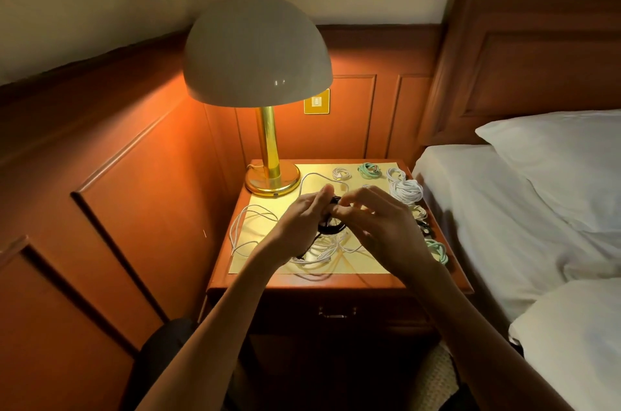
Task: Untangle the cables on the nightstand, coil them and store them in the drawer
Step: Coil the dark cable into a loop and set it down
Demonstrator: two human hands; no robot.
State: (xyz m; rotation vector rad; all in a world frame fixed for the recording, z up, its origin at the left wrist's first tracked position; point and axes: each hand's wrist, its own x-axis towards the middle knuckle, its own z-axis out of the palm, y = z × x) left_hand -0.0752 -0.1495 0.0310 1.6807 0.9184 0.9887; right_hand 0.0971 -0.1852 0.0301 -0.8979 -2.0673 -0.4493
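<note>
Over the middle of the wooden nightstand (336, 281), both hands work on a black cable coil (331, 226). My left hand (300, 225) grips the coil, thumb raised. My right hand (379, 225) pinches the cable near its top end. Under the hands lies a loose tangle of white cables (322, 251), with a loop of white cable (252, 222) trailing to the left. Coiled bundles line the back and right edge: a small white one (341, 173), a green one (368, 170), a large white one (405, 189), and a green one (438, 251). The drawer (337, 312) below is shut.
A gold lamp (271, 172) with a dome shade stands at the nightstand's back left corner. Wood wall panels close off the left and back. A bed with white sheets and pillow (537, 195) lies right beside the nightstand.
</note>
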